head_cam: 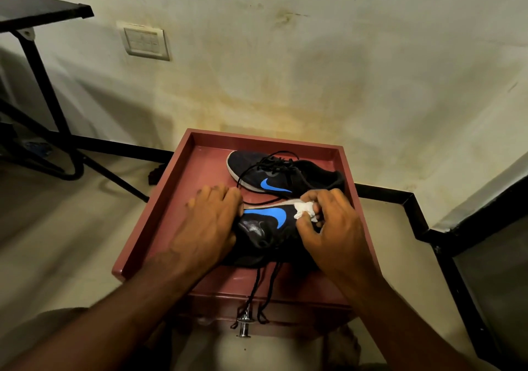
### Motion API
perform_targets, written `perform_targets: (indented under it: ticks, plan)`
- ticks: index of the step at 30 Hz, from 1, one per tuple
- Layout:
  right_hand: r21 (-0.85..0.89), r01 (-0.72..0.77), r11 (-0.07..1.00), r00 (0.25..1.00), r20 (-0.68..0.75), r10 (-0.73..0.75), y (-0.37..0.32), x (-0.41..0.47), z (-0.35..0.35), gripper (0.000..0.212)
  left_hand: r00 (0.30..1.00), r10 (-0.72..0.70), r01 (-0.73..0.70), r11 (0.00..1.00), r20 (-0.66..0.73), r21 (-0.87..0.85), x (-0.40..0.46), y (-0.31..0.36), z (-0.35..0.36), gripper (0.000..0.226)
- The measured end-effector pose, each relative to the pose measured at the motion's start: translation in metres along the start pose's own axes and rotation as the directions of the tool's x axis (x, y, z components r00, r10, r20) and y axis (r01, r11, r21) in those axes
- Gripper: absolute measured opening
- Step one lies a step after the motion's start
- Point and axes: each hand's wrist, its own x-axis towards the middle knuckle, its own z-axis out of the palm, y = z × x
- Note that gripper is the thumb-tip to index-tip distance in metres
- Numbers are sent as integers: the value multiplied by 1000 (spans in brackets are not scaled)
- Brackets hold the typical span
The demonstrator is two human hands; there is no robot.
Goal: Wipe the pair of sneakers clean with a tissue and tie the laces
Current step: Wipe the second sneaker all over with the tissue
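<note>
Two dark sneakers with blue swooshes lie on a reddish tray-topped stand [160, 207]. The far sneaker [285, 174] rests on its sole with loose black laces. The near sneaker [265, 227] lies tipped on its side. My left hand [208, 224] grips its toe end. My right hand [331, 224] pinches a crumpled white tissue [305, 210] against the heel side of that sneaker. Its untied laces [257, 293] hang over the stand's front edge.
A metal knob [244, 326] sticks out of the stand's front below the laces. A black table frame [43, 90] stands at the left by a stained wall with a switch plate [145, 43]. A dark step [457, 245] runs along the right.
</note>
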Motion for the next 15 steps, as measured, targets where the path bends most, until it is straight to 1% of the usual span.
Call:
perform_targets:
  ticks: [1,3,4,6,8,12,13,15]
  plan:
    - [3,-9,1000,1000,-10,9,0,0,-1,23,1000,0,1,1000,-26,25,-1,5,3,30]
    - [-2,-24,1000,1000,0,24,2,0,-1,22,1000,12,-11,998,-20,57,0,12,6,36]
    - [-5,-27,1000,1000,13,27,3,-1,0,21,999,37,-37,997,3,64,1,11,6,37]
    - [-7,-14,1000,999,36,14,5,-3,3,18,993,85,-88,995,85,38,1,8,0,29]
    - [-3,14,1000,999,37,-14,5,-5,3,14,977,81,-74,996,200,-42,0,5,-9,25]
    - [5,63,998,998,14,-63,2,-6,-1,15,914,85,0,978,397,-208,5,-4,-30,33]
    - [16,71,997,997,17,-71,1,-7,-2,15,894,94,29,964,439,-265,6,-6,-34,36]
    - [50,90,995,996,19,-91,-1,-10,-1,16,879,114,88,916,464,-392,8,-11,-39,41]
